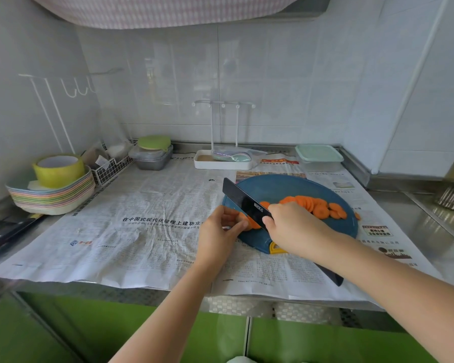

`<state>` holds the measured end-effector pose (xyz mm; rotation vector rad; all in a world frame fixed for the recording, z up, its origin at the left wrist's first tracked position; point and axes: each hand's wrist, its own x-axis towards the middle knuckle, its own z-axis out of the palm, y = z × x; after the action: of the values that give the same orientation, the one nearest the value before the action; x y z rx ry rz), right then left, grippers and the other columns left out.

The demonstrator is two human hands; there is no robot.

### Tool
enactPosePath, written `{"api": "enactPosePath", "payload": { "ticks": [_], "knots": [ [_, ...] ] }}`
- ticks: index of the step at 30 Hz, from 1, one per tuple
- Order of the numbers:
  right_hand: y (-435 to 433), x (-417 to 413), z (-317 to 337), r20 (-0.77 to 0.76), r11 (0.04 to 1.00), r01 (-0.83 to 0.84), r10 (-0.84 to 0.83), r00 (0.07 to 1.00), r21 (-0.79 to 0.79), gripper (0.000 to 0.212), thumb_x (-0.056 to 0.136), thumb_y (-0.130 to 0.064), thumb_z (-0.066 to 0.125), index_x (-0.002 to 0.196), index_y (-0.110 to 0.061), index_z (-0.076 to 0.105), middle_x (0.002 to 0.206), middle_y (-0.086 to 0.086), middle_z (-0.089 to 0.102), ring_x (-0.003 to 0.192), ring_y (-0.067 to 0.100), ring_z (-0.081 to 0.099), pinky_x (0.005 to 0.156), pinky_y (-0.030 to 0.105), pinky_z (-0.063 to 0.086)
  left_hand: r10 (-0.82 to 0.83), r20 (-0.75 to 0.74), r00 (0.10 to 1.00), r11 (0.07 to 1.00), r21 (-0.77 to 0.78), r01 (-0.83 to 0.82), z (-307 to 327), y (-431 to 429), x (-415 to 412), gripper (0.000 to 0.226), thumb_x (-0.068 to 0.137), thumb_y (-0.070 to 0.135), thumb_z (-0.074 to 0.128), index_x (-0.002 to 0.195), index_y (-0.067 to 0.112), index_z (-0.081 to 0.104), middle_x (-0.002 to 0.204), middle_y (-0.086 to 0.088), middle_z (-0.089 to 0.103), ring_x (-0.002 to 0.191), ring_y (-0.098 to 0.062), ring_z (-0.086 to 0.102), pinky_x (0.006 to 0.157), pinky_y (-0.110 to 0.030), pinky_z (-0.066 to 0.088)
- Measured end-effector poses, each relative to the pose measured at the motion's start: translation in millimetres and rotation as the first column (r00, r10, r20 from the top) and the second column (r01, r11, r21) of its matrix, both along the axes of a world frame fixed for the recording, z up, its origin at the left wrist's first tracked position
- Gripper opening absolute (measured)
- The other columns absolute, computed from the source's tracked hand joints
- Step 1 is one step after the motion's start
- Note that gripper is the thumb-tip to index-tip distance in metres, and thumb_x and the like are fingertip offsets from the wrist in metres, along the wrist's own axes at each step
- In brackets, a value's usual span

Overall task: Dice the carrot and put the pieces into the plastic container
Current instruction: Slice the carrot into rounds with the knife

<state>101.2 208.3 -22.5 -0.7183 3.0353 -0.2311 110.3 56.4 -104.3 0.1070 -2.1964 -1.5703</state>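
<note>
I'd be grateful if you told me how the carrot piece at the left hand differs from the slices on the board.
The carrot piece is held by the left hand against the knife blade; the slices lie loose and untouched. The carrot piece sits at the left edge of the board; the slices overlap in a row toward its right. Both are orange and rest on the blue board.

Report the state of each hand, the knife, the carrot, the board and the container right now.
left hand: pinches the carrot end.
right hand: grips the knife.
knife: blade edge down against the carrot end.
carrot end: short stub, uncut, on the cutting board.
carrot slices: round, overlapping in a row, not diced.
cutting board: flat, carries the carrot.
plastic container: lid on, no carrot visible inside.
</note>
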Motion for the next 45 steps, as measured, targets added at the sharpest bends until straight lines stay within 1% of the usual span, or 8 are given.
{"api": "enactPosePath", "payload": {
  "ticks": [5, 11, 15, 20, 24, 36, 42, 45],
  "knots": [
    [1, 3, -1, -0.020, 1.000, -0.005, 0.005, 1.000, -0.004, 0.030, 0.104, -0.027, 0.035, 0.108, -0.005, 0.054, 0.080, 0.005, 0.050, 0.062, 0.015, 0.046, 0.047, 0.024, 0.031, 0.008, 0.003, 1.000, 1.000, -0.005, -0.008, 1, 0, 0, 0.016, 0.080, 0.016, 0.075, 0.086, 0.020, 0.061, 0.081, 0.010, 0.068, 0.080, 0.002, 0.061, 0.069, -0.012, 0.050],
    [0, 3, -1, -0.023, 1.000, 0.001, -0.001, 1.000, -0.015, 0.029, 0.104, -0.028, 0.034, 0.107, -0.007, 0.054, 0.081, 0.006, 0.053, 0.068, 0.018, 0.051, 0.049, 0.025, 0.034, 0.007, 0.006, 1.000, 1.000, -0.008, -0.007, 1, 0, 1, 0.016, 0.080, 0.018, 0.075, 0.087, 0.020, 0.060, 0.084, 0.009, 0.068, 0.083, 0.001, 0.062, 0.072, -0.014, 0.050],
    [1, 2, -1, -0.016, 1.000, 0.004, -0.004, 1.000, -0.015, 0.029, 0.103, -0.028, 0.035, 0.109, -0.008, 0.054, 0.082, 0.006, 0.054, 0.067, 0.017, 0.052, 0.049, 0.026, 0.035, 0.017, 0.003, 1.000, 1.000, -0.013, -0.017, 1, 0, 1, 0.017, 0.080, 0.017, 0.075, 0.085, 0.021, 0.059, 0.082, 0.012, 0.067, 0.082, 0.003, 0.060, 0.067, -0.007, 0.046],
    [-1, 5, -3, -0.033, 1.000, -0.004, 0.003, 0.999, -0.015, 0.030, 0.104, -0.028, 0.034, 0.111, -0.007, 0.054, 0.079, 0.003, 0.050, 0.063, 0.013, 0.048, 0.048, 0.023, 0.034, 0.004, 0.003, 1.000, 1.000, -0.016, -0.004, -3, -1, -2, 0.017, 0.080, 0.019, 0.075, 0.089, 0.017, 0.061, 0.087, 0.005, 0.071, 0.086, -0.002, 0.063, 0.076, -0.018, 0.052],
    [-1, 5, -4, -0.024, 1.000, 0.008, -0.008, 1.000, -0.012, 0.029, 0.104, -0.029, 0.034, 0.110, -0.008, 0.054, 0.071, -0.002, 0.044, 0.057, 0.009, 0.042, 0.046, 0.022, 0.032, 0.005, 0.006, 1.000, 1.000, -0.013, -0.005, -3, 0, -2, 0.018, 0.080, 0.019, 0.075, 0.090, 0.017, 0.060, 0.088, 0.005, 0.070, 0.086, -0.001, 0.063, 0.074, -0.017, 0.052],
    [-13, 5, 11, 0.097, 0.992, 0.009, -0.022, 0.995, 0.129, 0.029, 0.103, -0.019, 0.036, 0.117, -0.002, 0.055, 0.085, 0.007, 0.048, 0.061, 0.013, 0.041, 0.046, 0.021, 0.027, 0.000, 0.020, 1.000, 0.999, -0.045, 0.001, 0, 0, -1, 0.017, 0.081, 0.016, 0.074, 0.081, 0.020, 0.058, 0.083, 0.005, 0.072, 0.079, -0.001, 0.063, 0.073, -0.016, 0.051],
    [-17, 7, 19, 0.089, 0.975, -0.044, 0.025, 0.996, 0.218, 0.023, 0.100, -0.016, 0.042, 0.108, -0.002, 0.058, 0.066, 0.002, 0.038, 0.054, 0.011, 0.035, 0.044, 0.021, 0.024, 0.005, 0.017, 1.000, 0.999, -0.038, -0.004, 0, 2, 2, 0.013, 0.081, 0.012, 0.073, 0.083, 0.016, 0.061, 0.082, 0.005, 0.073, 0.078, 0.000, 0.066, 0.073, -0.012, 0.051],
    [-17, 9, 16, 0.082, 0.974, -0.051, 0.034, 0.996, 0.219, 0.017, 0.099, -0.015, 0.044, 0.084, -0.009, 0.049, 0.067, 0.003, 0.038, 0.054, 0.013, 0.037, 0.045, 0.023, 0.026, 0.020, 0.011, 1.000, 0.999, -0.048, -0.019, 2, 3, 3, 0.012, 0.080, 0.012, 0.074, 0.083, 0.015, 0.063, 0.080, 0.008, 0.072, 0.075, 0.004, 0.065, 0.068, -0.007, 0.047]
  ]
}}
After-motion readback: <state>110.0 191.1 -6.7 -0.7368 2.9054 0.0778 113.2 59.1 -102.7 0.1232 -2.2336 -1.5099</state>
